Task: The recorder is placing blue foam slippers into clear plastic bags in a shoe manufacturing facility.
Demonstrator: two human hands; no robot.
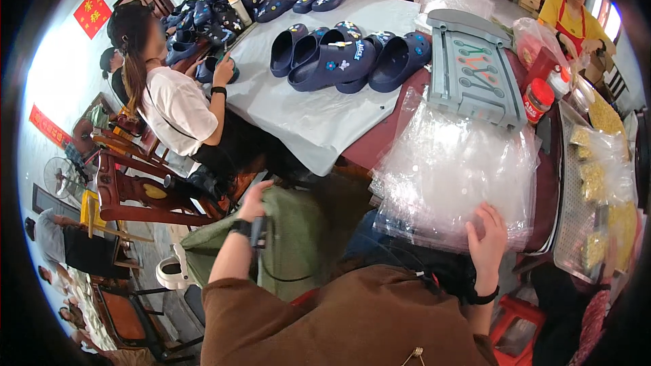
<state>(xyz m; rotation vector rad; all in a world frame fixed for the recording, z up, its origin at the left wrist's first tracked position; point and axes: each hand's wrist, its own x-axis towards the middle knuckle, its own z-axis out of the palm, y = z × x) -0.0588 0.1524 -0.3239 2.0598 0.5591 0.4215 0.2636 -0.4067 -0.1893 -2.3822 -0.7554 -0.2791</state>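
Note:
My left hand [253, 202] reaches over the rim of a green woven sack [293, 230], its visible fingers stretched out. Whether it touches the sack cannot be told. My right hand [488, 236] lies with fingers apart on the near right part of a stack of clear plastic bags [453, 169]. Beyond the bags a grey plastic board with a pattern of linked ovals [469, 61] lies on the table. Several navy clogs with colourful charms [329, 64] stand to its left. A white clog [173, 270] shows beside the sack.
A white sheet [271, 105] covers much of the table. At the left a seated person [180, 105] handles a navy clog; more clogs [203, 17] are heaped behind. To the right are a red-lidded jar [538, 100], a tray with yellow packets [569, 230] and a red stool [519, 322].

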